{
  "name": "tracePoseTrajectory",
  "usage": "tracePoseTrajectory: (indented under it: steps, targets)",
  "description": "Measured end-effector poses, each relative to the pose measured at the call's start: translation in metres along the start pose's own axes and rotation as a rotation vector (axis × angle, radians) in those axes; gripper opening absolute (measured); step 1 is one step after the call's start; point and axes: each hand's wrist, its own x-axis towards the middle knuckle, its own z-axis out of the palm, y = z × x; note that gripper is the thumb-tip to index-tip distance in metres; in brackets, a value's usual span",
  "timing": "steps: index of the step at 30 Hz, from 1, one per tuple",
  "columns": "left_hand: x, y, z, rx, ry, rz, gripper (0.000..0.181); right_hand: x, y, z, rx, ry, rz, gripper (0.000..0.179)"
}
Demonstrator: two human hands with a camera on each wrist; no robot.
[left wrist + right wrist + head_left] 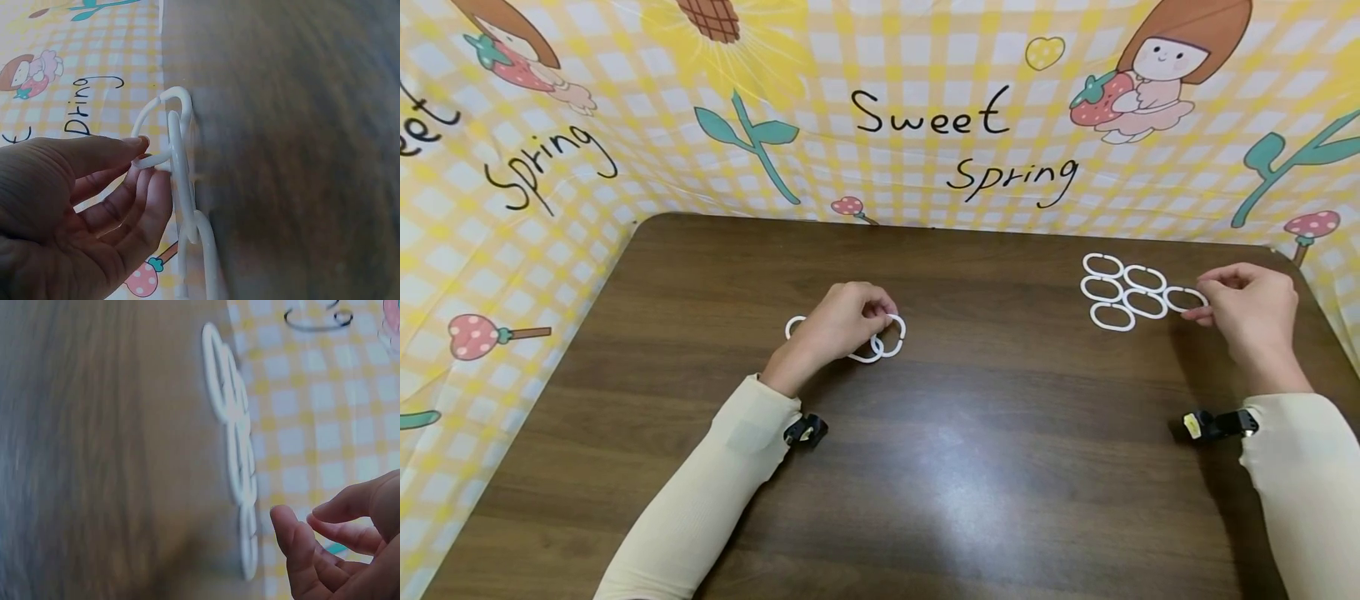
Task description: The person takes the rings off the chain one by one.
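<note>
My left hand (844,321) pinches a white oval ring (903,336) between thumb and fingertips, low over the brown table. That ring is linked through a second white ring (179,169), which hooks into a further one (211,256) trailing below it in the left wrist view. Part of the chain (790,323) shows left of my wrist; the rest is hidden under the hand. At the right, my right hand (1255,317) hovers by the end ring (1183,312) of a loose group. Its fingers (294,544) are loosely bent, with nothing held between them.
Several loose white rings (1112,329) lie flat in a close cluster at the table's back right. The brown wooden table (962,467) meets a yellow checked cloth (925,50) hanging behind and at its sides. Each wrist carries a small black camera (1213,425).
</note>
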Motion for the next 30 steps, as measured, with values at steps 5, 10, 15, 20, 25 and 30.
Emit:
tracePoseTrajectory:
  steps: [5, 10, 15, 20, 25, 30]
  targets:
    - [0.000, -0.001, 0.000, -0.011, 0.028, 0.005, 0.009, -0.008, -0.017, 0.011, -0.085, -0.018, -0.100, 0.015]
    - [-0.001, -0.002, -0.001, -0.022, 0.028, 0.006, 0.008, -0.018, -0.031, 0.030, -0.130, -0.051, -0.184, 0.028]
    - [-0.002, -0.003, -0.001, -0.051, 0.011, 0.010, 0.018, -0.030, -0.040, 0.054, -0.121, -0.111, -0.266, 0.027]
    - [-0.003, -0.004, -0.001, -0.056, 0.001, 0.010, 0.026, -0.044, -0.051, 0.079, -0.112, -0.156, -0.355, 0.019]
    - [-0.004, -0.005, -0.001, -0.034, 0.018, 0.008, 0.021, -0.057, -0.062, 0.101, -0.138, -0.209, -0.458, 0.014]
    - [-0.006, -0.006, -0.001, -0.048, 0.031, 0.014, 0.013, -0.068, -0.070, 0.119, -0.130, -0.265, -0.480, 0.013]
